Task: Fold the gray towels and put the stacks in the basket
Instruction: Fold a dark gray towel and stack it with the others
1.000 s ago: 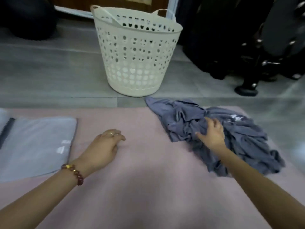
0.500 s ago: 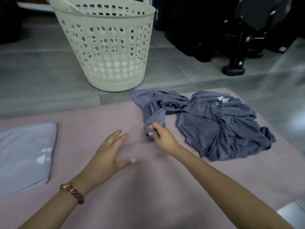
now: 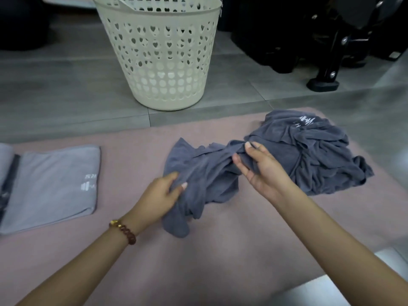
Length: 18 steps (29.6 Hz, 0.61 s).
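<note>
Both hands are on one dark towel (image 3: 209,173). Left fingers (image 3: 176,187) curl round its near end, thumb on top, and a tail of cloth hangs out below the palm. Right fingers (image 3: 254,151) pinch a fold at its far end, the rest loosely spread, palm turned inward.

Between the two grips the towel lies bunched and twisted on the pink mat (image 3: 220,250). Its long axis runs from the left hand (image 3: 159,197) up and across to the right hand (image 3: 265,173). The coming move turns on that line, I judge: drawing the hands apart along it should open the cloth, once each finds a corner.

Just beyond the right fingers, and seemingly touching the held towel, sits the heap (image 3: 320,155) of unfolded towels. The right hand is nearer to it, and a careless pull could drag a piece along.

Well off to the left of the left fingers a folded pale towel (image 3: 55,184) lies flat. Farther out, ahead of both hands, the basket (image 3: 163,51) stands on the floor (image 3: 55,96), off the mat.

Both forearms reach forward and converge slightly.
</note>
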Tool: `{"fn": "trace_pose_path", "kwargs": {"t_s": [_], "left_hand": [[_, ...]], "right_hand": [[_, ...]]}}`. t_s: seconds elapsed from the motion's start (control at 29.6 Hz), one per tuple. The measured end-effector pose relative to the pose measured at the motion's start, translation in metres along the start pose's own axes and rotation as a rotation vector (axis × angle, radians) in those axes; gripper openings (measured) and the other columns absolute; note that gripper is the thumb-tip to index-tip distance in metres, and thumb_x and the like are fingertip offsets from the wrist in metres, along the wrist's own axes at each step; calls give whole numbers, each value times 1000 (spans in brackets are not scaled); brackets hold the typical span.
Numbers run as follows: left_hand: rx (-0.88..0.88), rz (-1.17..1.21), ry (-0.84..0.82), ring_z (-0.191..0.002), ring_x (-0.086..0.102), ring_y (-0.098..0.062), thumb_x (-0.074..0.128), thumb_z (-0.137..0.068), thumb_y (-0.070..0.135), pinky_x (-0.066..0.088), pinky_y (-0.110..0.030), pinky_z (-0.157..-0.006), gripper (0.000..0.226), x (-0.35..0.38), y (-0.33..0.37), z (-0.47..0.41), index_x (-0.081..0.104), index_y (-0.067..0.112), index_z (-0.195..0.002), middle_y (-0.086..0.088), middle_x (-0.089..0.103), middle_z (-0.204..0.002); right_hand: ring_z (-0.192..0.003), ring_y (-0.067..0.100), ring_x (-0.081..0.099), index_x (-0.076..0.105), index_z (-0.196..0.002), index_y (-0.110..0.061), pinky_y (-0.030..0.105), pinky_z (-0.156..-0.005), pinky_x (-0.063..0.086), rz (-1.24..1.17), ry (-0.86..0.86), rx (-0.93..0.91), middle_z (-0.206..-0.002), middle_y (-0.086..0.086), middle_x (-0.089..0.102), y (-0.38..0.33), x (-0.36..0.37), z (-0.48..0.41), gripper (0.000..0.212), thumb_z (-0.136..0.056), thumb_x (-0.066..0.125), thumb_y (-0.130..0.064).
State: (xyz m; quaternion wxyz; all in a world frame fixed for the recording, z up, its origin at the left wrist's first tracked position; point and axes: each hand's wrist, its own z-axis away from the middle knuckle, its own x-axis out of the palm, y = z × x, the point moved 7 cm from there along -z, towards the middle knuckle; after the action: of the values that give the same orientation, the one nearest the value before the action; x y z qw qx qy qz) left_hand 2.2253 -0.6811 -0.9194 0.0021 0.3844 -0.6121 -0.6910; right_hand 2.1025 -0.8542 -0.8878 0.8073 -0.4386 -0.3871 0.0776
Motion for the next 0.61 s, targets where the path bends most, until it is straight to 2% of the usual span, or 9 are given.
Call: {"fn": "trace_pose_path", "kwargs": {"t_s": [0.07, 0.14, 0.2, 0.27, 0.34, 0.41, 0.47, 0.54, 0.61], "left_hand": [[-156, 381, 127, -60, 56, -3, 52, -94, 32, 47, -22, -60, 31, -21, 4, 1, 57, 5, -78, 8, 65, -65], [-303, 653, 208, -55, 61, -5, 43, -99, 25, 48, -15, -52, 32, -37, 4, 8, 59, 8, -76, 5, 67, -61], [-374, 856, 208, -69, 68, -11, 41, -98, 30, 54, -17, -57, 32, -44, -2, 16, 65, 11, -90, 1, 73, -75], [-368, 981, 170, -85, 68, -15, 40, -97, 31, 57, -23, -70, 32, -46, 2, 21, 62, 11, -110, -1, 73, -92], [-362, 1026, 191, -89, 68, -14, 39, -97, 29, 57, -24, -72, 35, -47, 1, 23, 58, 10, -119, -3, 71, -101], [-346, 1067, 189, -91, 68, -13, 39, -98, 28, 57, -24, -72, 35, -47, 7, 23, 54, 12, -125, -4, 68, -107], [-312, 1054, 173, -100, 65, -17, 40, -98, 26, 57, -26, -77, 36, -44, 12, 21, 51, 15, -130, -6, 66, -113], [-282, 954, 156, -111, 61, -21, 46, -96, 30, 55, -30, -86, 39, -42, 17, 21, 47, 18, -134, -5, 64, -119], [-230, 750, 45, -118, 57, -15, 66, -80, 45, 50, -30, -94, 71, -38, 22, 24, 35, 25, -141, 2, 58, -128]], "right_hand": [[-81, 18, 70, 50, -83, -12, 26, -75, 58, -58, -12, -35, -90, 9, 59, -3, 2, 2, 17, -94, 47, 0], [-96, 19, 68, 52, -94, -15, 26, -85, 55, -22, -38, -103, -102, 9, 56, -13, 7, 3, 21, -92, 48, 5], [-117, 16, 55, 47, -114, -25, 31, -96, 49, 124, -35, -155, -125, 2, 45, -17, 10, 5, 36, -90, 54, 0], [-117, 12, 50, 39, -128, -29, 36, -99, 45, 406, -37, -115, -130, -3, 40, -5, 13, 12, 47, -89, 61, -14], [-103, 7, 54, 41, -127, -25, 33, -94, 46, 709, -137, -15, -122, -2, 48, 21, 23, 26, 46, -87, 63, -25], [-105, 2, 52, 40, -130, -24, 22, -92, 45, 962, -346, 111, -120, -7, 50, 58, 35, 44, 53, -84, 65, -31], [-112, -1, 50, 38, -132, -24, 17, -94, 43, 1007, -495, 157, -124, -14, 50, 91, 45, 55, 57, -83, 68, -29], [-116, 9, 54, 44, -131, -20, 32, -102, 45, 989, -418, 74, -128, -6, 56, 104, 48, 50, 49, -87, 65, -24], [-114, 18, 57, 50, -126, -15, 45, -99, 46, 987, -306, -23, -124, 2, 60, 99, 48, 43, 36, -92, 58, -20]]}}
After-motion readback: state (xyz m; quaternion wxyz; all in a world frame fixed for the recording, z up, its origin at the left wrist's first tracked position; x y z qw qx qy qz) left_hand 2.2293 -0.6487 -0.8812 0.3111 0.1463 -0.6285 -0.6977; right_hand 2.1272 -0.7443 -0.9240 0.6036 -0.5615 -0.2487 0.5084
